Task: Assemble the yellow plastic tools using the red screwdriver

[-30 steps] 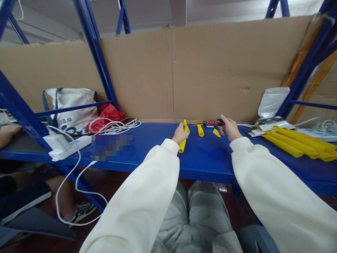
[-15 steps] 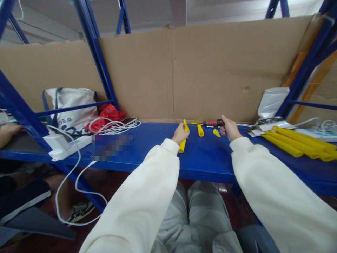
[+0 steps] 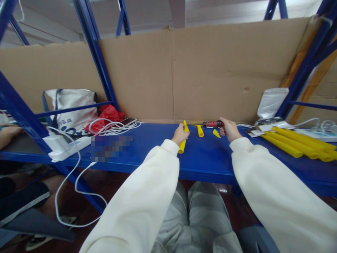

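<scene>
My left hand [image 3: 180, 134] is closed round a yellow tube-like piece [image 3: 182, 146] with a narrow upper end, held over the blue shelf [image 3: 155, 149]. The red and black handle of a screwdriver [image 3: 213, 124] is in my closed right hand [image 3: 230, 129], gripped at its end. Its thin shaft points left towards the yellow piece; whether the tip touches it I cannot tell. Below the shaft lies a short yellow tube [image 3: 200, 131]. A small pointed yellow piece [image 3: 216, 133] rests nearer my right hand.
Several long yellow tubes [image 3: 295, 142] lie at the right beside packaging [image 3: 273, 123]. A coiled white cable [image 3: 113, 126], a red bag [image 3: 109, 113] and a power strip [image 3: 71, 149] are on the left. A cardboard sheet [image 3: 210, 73] stands behind. Another person's hand [image 3: 9, 135] shows far left.
My right hand's fingers have shifted slightly on the screwdriver handle. My left hand stays in place with the yellow piece. At lower left the other person's foot has moved.
</scene>
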Demonstrator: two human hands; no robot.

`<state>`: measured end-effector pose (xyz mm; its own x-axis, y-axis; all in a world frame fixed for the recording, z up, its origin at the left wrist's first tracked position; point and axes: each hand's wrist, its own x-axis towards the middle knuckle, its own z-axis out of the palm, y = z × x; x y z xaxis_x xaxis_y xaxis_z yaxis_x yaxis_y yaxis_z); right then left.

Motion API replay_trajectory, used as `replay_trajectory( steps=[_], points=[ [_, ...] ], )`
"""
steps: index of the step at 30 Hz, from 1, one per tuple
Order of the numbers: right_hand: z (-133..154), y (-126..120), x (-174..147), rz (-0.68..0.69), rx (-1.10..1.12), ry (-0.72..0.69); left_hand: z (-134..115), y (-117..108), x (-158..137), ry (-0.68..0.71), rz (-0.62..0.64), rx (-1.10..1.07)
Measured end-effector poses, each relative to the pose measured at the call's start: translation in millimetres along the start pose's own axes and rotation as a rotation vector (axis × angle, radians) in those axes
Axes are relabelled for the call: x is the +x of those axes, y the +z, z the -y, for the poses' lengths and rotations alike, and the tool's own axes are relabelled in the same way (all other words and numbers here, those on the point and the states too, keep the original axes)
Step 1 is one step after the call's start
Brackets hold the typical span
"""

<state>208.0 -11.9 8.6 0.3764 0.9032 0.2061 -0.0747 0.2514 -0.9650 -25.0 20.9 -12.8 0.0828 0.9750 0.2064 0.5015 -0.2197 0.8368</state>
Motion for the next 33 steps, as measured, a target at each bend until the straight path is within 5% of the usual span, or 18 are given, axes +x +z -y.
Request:
replay_trajectory(
  steps=[21, 33],
  points=[
    [-1, -1, 6, -0.013, 0.022, 0.005, 0, 1, 1, 0.016, 0.006, -0.001],
    [-2, -4, 9, -0.131, -0.178, -0.108, 11, 2, 15, 0.096, -0.084, -0.044]
  ],
)
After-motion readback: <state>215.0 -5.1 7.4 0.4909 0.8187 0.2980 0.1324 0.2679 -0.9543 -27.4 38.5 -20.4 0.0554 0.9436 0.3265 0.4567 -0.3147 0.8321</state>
